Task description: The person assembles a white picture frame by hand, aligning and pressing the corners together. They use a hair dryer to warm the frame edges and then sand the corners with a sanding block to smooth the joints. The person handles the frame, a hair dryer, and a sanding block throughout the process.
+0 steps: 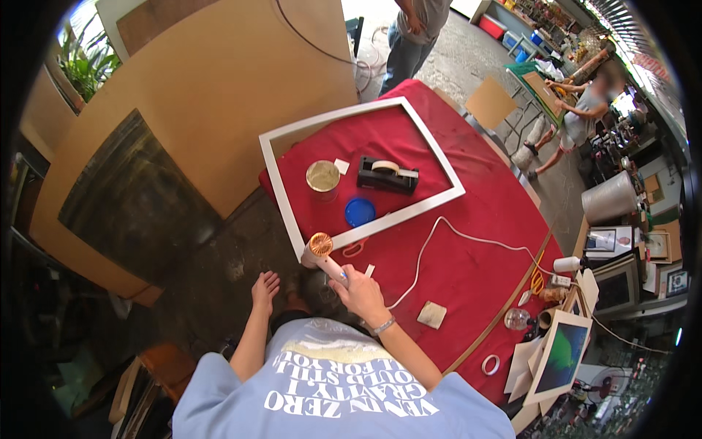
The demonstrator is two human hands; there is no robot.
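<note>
My right hand [361, 291] is wrapped round the handle of a pale hair dryer [330, 268] with a copper-coloured grille. Its head is over the near left corner of a white picture frame [387, 215], which lies on a red cloth. My left hand [265, 287] hangs beside the table over the dark floor, fingers stretched out and holding nothing. Inside the frame are an open can [322, 177], a black tape dispenser [387, 175] and a blue lid [360, 212]. Orange-handled scissors [355, 247] lie partly under the frame's near side.
A white cord [468, 236] crosses the red-covered table [468, 293]. A folded cloth or pad [431, 314] and a tape roll [491, 364] lie to the right, near a glass jar [517, 318]. Large boards [241, 66] lean at left. Two people are beyond the table.
</note>
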